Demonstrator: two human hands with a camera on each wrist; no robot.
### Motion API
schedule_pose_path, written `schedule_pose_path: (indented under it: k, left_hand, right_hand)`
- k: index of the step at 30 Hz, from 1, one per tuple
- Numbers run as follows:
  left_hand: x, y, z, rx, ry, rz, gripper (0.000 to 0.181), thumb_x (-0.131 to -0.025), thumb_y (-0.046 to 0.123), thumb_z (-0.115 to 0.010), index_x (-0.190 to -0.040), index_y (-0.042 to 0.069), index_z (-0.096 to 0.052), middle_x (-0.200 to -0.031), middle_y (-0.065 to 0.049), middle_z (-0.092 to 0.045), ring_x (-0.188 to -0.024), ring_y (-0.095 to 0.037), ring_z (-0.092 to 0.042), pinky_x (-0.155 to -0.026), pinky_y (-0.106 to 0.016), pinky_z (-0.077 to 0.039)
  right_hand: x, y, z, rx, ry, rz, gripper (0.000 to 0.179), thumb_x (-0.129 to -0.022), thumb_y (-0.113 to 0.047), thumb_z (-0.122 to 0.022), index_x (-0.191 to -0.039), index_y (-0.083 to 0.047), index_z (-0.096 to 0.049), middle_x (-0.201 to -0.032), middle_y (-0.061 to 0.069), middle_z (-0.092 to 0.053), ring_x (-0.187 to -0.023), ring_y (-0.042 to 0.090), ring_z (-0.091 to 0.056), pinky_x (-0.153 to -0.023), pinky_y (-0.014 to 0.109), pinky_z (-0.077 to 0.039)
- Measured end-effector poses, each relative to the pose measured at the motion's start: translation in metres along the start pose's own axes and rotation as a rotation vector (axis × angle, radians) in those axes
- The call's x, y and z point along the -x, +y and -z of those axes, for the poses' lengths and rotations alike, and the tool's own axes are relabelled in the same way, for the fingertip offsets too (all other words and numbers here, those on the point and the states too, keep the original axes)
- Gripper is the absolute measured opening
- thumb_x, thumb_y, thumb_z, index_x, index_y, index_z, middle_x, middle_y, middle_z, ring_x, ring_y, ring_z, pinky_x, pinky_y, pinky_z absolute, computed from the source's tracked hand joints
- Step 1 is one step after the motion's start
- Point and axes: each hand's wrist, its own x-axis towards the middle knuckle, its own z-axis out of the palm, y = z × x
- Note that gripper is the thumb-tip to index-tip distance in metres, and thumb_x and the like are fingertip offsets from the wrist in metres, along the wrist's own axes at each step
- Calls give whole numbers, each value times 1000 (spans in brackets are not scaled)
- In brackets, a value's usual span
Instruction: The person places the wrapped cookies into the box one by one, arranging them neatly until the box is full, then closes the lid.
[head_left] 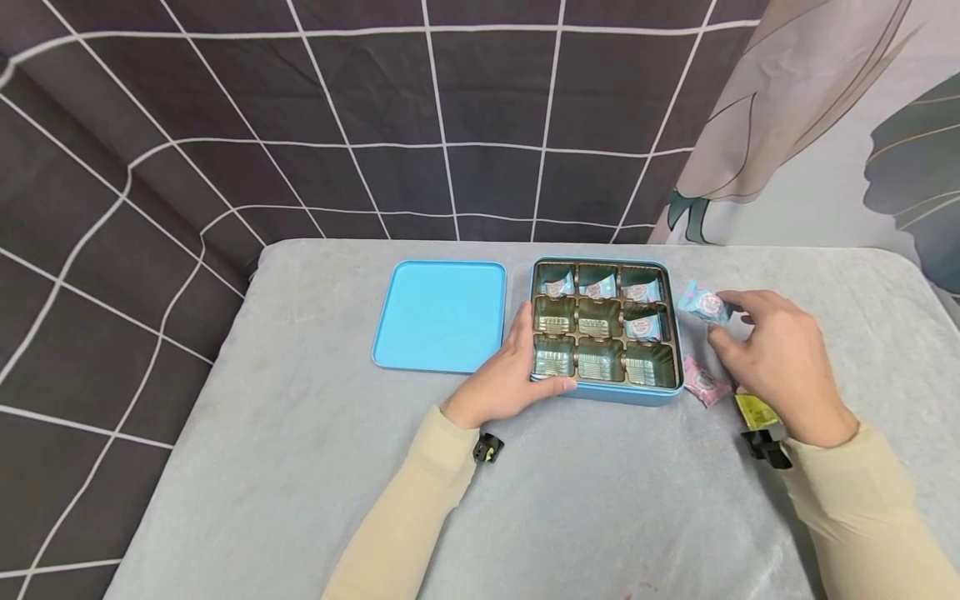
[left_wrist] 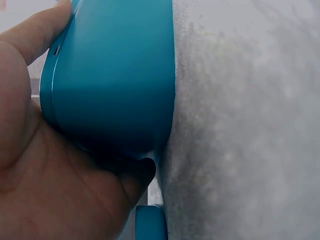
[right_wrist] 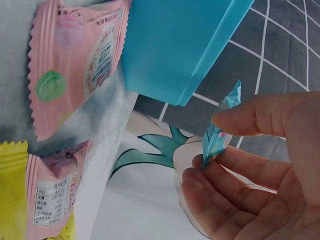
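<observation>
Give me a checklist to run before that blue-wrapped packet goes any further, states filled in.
1. Grip: ok. The right hand pinches the blue packet between thumb and fingers.
2. Tin steadied: ok. The left hand braces the near-left corner of the tin.
3. Lid out of the way: ok. The lid lies left of the tin.
4. Space available: ok. The front-row compartments show nothing in them.
5. Packet over a compartment: not ok. It is off the tin's right side.
6. Count of loose packets: cannot tell. The right hand partly covers the yellow packet in the head view.
</observation>
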Motion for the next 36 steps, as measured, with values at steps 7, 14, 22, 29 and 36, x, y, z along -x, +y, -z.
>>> schedule_pose_path:
  k: [7,14,22,29,36]
  left_hand:
    - [0,1,0,-1,-5,0,118,-93,57,-65,-157,10,23,-166,-9,23,-150,-11,16,-122,-37,-11]
    - [0,1,0,-15,-5,3,119,-92,58,-65,-156,11,24,-165,-10,23,-151,-15,15,-122,-37,-10]
    - [0,2,0,-9,-6,2,119,-92,57,-65,-156,11,23,-166,-9,23,-150,-11,16,-122,-36,-10]
    - [1,1,1,-8,-5,5,118,-93,57,-65,-156,12,23,-166,-8,23,-150,-10,16,-122,-37,-11]
    - [1,2,1,-14,-9,8,118,-93,58,-65,-156,11,23,-165,-9,24,-150,-13,16,-122,-35,-9]
  right_hand:
    - [-2,-6,0,-14,-5,-15,36,-78,-4,-66,-112,5,-70,-107,27,-68,-101,43,-62,-79,57,-44]
    - [-4,-10,-1,-26,-8,-8,36,-77,-3,-66,-111,4,-71,-108,26,-69,-101,42,-62,-78,56,-44]
    - [-5,-13,-5,-42,13,1,34,-76,-2,-66,-109,4,-72,-104,23,-70,-89,37,-64,-74,47,-40]
    - [-10,-20,-9,-50,6,20,34,-77,-3,-70,-110,2,-72,-105,22,-70,-88,36,-65,-76,47,-42]
    - [-14,-27,-12,-53,-31,34,34,-78,-2,-71,-112,3,-71,-106,23,-70,-90,37,-65,-78,53,-45]
